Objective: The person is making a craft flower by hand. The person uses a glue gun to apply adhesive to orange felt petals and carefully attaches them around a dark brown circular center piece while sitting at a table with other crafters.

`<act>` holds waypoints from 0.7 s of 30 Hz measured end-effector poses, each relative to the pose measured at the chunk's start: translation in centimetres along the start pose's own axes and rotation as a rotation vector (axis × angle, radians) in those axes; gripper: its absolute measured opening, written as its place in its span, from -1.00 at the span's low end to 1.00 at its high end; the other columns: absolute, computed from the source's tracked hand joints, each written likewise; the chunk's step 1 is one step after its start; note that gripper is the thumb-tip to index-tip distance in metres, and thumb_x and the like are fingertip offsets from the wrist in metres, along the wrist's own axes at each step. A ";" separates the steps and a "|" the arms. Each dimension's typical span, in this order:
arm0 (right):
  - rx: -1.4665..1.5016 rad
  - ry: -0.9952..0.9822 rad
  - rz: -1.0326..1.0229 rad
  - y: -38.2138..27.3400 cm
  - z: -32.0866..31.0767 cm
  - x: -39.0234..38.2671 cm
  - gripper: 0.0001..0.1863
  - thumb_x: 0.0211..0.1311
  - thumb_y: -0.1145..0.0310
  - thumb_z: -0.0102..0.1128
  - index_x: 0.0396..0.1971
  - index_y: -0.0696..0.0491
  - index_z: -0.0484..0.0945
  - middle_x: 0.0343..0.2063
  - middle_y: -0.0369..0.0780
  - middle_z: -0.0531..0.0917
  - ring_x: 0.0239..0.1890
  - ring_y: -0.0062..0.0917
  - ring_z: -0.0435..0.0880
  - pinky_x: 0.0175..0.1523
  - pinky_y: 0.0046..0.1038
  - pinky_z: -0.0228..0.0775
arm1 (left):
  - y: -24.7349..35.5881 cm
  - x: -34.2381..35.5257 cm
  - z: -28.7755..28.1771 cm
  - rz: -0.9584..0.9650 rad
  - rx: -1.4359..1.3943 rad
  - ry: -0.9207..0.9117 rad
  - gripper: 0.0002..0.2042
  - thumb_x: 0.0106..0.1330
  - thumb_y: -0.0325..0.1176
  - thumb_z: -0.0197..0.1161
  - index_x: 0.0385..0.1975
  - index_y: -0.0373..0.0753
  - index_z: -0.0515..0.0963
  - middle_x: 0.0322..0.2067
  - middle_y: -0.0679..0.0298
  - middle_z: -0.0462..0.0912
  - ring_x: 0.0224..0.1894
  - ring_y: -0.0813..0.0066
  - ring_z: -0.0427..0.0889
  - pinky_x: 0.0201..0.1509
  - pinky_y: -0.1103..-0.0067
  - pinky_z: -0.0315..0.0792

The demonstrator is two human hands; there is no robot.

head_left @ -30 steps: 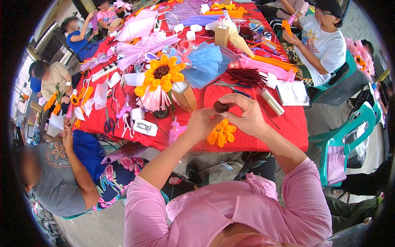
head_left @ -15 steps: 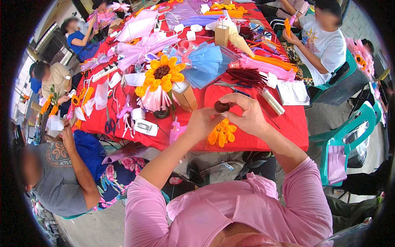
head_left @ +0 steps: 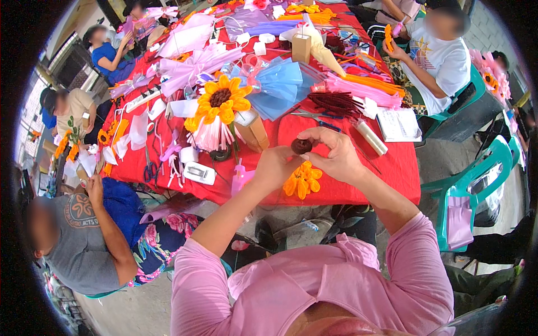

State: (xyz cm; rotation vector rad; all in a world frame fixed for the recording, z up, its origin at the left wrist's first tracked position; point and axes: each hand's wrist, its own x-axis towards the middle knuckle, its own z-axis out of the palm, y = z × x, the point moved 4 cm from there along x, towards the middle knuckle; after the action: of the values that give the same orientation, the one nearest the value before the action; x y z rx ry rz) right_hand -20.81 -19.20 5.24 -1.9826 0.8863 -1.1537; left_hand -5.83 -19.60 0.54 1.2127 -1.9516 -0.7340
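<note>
Above the near edge of the table, my left hand (head_left: 276, 167) and my right hand (head_left: 335, 158) meet around a small dark brown pipe-cleaner coil (head_left: 301, 146). My left fingers are closed on its left side. The thumb and index finger of my right hand pinch it from the right. Just below the hands lies a yellow-orange fuzzy flower (head_left: 302, 180), its petals bunched together on the red cloth. A finished-looking sunflower (head_left: 220, 98) with a brown centre stands beyond my left hand.
A tan box (head_left: 253, 133), a white case (head_left: 199, 173) and a pink glue gun (head_left: 241, 178) lie to the left. Dark brown pipe cleaners (head_left: 335, 104), scissors (head_left: 314, 116), a clear roll (head_left: 371, 138) and a notebook (head_left: 399, 125) sit farther right. Other people sit around the table.
My hands stay nearly in place, the coil shifting very slightly between the fingers. The person at the left has lowered a hand.
</note>
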 end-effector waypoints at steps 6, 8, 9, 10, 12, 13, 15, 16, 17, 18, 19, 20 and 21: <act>-0.004 0.010 0.010 1.0 0.2 -0.4 -0.62 -0.16 0.59 0.22 -0.21 0.18 0.48 -0.32 -0.14 0.58 -0.28 -0.46 0.60 -0.13 -0.49 0.44 | 0.8 0.2 -0.4 -0.117 0.174 -0.077 -0.77 0.05 -0.23 0.25 -0.46 -0.29 0.56 -0.63 0.03 0.50 -0.53 0.09 0.54 -0.47 0.37 0.37; 0.022 0.015 0.032 1.5 0.5 -0.6 -0.63 -0.16 0.60 0.22 -0.22 0.18 0.48 -0.31 -0.14 0.58 -0.29 -0.46 0.60 -0.13 -0.49 0.44 | 0.5 0.1 -0.2 -0.111 0.081 -0.069 -0.77 0.05 -0.24 0.26 -0.43 -0.29 0.57 -0.60 0.04 0.53 -0.51 0.13 0.55 -0.44 0.40 0.38; 0.045 0.022 0.050 1.8 0.6 -0.8 -0.64 -0.17 0.60 0.22 -0.24 0.18 0.49 -0.31 -0.14 0.58 -0.29 -0.46 0.60 -0.13 -0.49 0.44 | 0.4 0.1 -0.1 -0.101 -0.013 -0.058 -0.77 0.05 -0.26 0.26 -0.40 -0.28 0.57 -0.56 0.06 0.56 -0.49 0.18 0.57 -0.40 0.43 0.40; 0.046 0.022 0.053 2.0 0.7 -0.8 -0.64 -0.17 0.60 0.22 -0.24 0.18 0.49 -0.31 -0.14 0.58 -0.29 -0.46 0.60 -0.13 -0.49 0.44 | 0.5 0.1 -0.1 -0.104 -0.013 -0.061 -0.77 0.05 -0.26 0.26 -0.40 -0.28 0.57 -0.56 0.06 0.56 -0.49 0.18 0.57 -0.40 0.43 0.40; 0.058 0.019 0.029 2.2 0.7 -0.8 -0.67 -0.16 0.60 0.22 -0.27 0.18 0.50 -0.32 -0.15 0.59 -0.28 -0.47 0.60 -0.13 -0.49 0.44 | 0.5 0.0 0.0 -0.128 -0.165 -0.102 -0.72 0.04 -0.29 0.27 -0.25 -0.24 0.55 -0.40 0.14 0.62 -0.40 0.36 0.60 -0.30 0.51 0.42; 0.061 0.018 0.029 2.1 0.8 -0.7 -0.67 -0.16 0.60 0.22 -0.27 0.18 0.50 -0.32 -0.15 0.59 -0.28 -0.47 0.60 -0.13 -0.49 0.44 | -0.1 -0.1 0.0 -0.131 -0.163 -0.100 -0.72 0.04 -0.29 0.27 -0.25 -0.24 0.55 -0.40 0.14 0.62 -0.40 0.36 0.60 -0.30 0.51 0.42; 0.066 0.014 -0.013 1.8 1.2 -0.5 -0.70 -0.15 0.61 0.21 -0.29 0.18 0.51 -0.34 -0.16 0.59 -0.29 -0.47 0.60 -0.14 -0.50 0.45 | -1.6 -0.3 0.2 -0.118 -0.297 -0.156 -0.58 0.06 -0.36 0.28 -0.03 -0.22 0.44 -0.27 0.30 0.60 -0.32 0.63 0.49 -0.22 0.61 0.38; 0.065 0.018 -0.010 1.9 1.1 -0.5 -0.70 -0.15 0.61 0.21 -0.29 0.18 0.51 -0.34 -0.16 0.59 -0.29 -0.47 0.60 -0.14 -0.50 0.45 | -1.3 -0.2 -0.2 -0.118 -0.298 -0.162 -0.58 0.06 -0.36 0.28 -0.03 -0.22 0.44 -0.27 0.30 0.60 -0.32 0.63 0.49 -0.22 0.61 0.38; 0.061 0.024 -0.019 1.8 0.9 -0.5 -0.71 -0.14 0.60 0.22 -0.30 0.18 0.52 -0.35 -0.16 0.59 -0.30 -0.48 0.61 -0.15 -0.50 0.45 | -0.4 -0.1 -1.0 -0.137 -0.225 -0.177 -0.52 0.06 -0.37 0.26 0.04 -0.23 0.37 -0.19 0.30 0.56 -0.32 0.63 0.47 -0.19 0.63 0.37; 0.057 0.030 -0.028 1.7 0.8 -0.5 -0.73 -0.14 0.60 0.22 -0.31 0.17 0.52 -0.37 -0.17 0.60 -0.31 -0.48 0.61 -0.17 -0.51 0.45 | 0.0 -0.1 -1.6 -0.156 -0.152 -0.192 -0.47 0.07 -0.39 0.25 0.10 -0.25 0.30 -0.11 0.30 0.52 -0.32 0.62 0.45 -0.17 0.64 0.37; 0.063 0.028 -0.026 1.5 0.9 -0.5 -0.73 -0.14 0.60 0.22 -0.31 0.17 0.52 -0.37 -0.17 0.60 -0.31 -0.48 0.61 -0.17 -0.51 0.45 | 0.1 -0.1 -2.6 -0.076 -0.151 -0.141 -0.43 0.05 -0.35 0.25 0.13 -0.21 0.27 -0.09 0.27 0.51 -0.39 0.60 0.45 -0.22 0.64 0.37; 0.055 0.024 -0.023 1.5 0.9 -0.5 -0.73 -0.14 0.59 0.23 -0.32 0.17 0.52 -0.38 -0.16 0.60 -0.32 -0.48 0.61 -0.18 -0.51 0.45 | 0.8 0.2 -3.4 -0.001 -0.155 -0.094 -0.39 0.03 -0.31 0.25 0.15 -0.18 0.24 -0.07 0.24 0.51 -0.46 0.57 0.45 -0.28 0.65 0.38; 0.046 0.020 -0.020 1.5 1.0 -0.5 -0.74 -0.13 0.58 0.23 -0.32 0.17 0.53 -0.39 -0.16 0.60 -0.33 -0.49 0.61 -0.19 -0.51 0.45 | 1.2 0.4 -3.9 -0.076 -0.243 -0.105 -0.38 0.03 -0.30 0.25 0.16 -0.16 0.23 -0.09 0.23 0.51 -0.47 0.63 0.42 -0.31 0.65 0.38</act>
State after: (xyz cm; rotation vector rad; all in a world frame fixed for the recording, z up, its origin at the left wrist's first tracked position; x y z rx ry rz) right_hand -20.45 -19.45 3.42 -1.9500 0.8441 -1.1964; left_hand -3.36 -19.84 3.81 1.1235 -1.8443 -1.0602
